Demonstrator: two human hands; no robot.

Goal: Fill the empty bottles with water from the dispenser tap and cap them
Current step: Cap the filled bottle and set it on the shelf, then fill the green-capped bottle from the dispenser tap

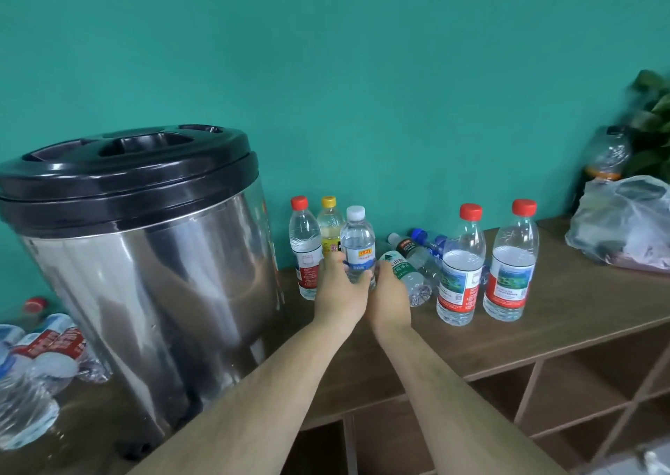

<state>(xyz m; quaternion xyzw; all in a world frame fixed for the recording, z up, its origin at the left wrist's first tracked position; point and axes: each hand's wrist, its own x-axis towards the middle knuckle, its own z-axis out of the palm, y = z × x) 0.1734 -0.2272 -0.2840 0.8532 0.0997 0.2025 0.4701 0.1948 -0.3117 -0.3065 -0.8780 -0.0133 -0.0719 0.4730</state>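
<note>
The person's left grip [339,295] is clamped on the lower half of a small clear plastic bottle with a white cap and a blue-and-yellow label [357,248]. The bottle stands upright at the back of the brown wooden worktop [562,304], just right of the large stainless-steel drum dispenser with a black plastic lid [145,257]. The right grip [391,298] lies against that bottle's right side; its fingers are hidden, so I cannot tell whether it is clamped on anything. Just behind stand a slim clear bottle with a red cap [305,249] and a yellowish bottle with a yellow cap [330,228]. A clear, green-labelled bottle [411,275] lies on its side beyond the right grip, with blue-capped bottles [427,242] lying behind it. Further right, two tall red-capped bottles [462,268] [513,264] stand upright, holding water to near the shoulder. A heap of crumpled clear bottles [36,358] lies left of the dispenser, and a translucent plastic bag [623,220] sits at the far right.
</note>
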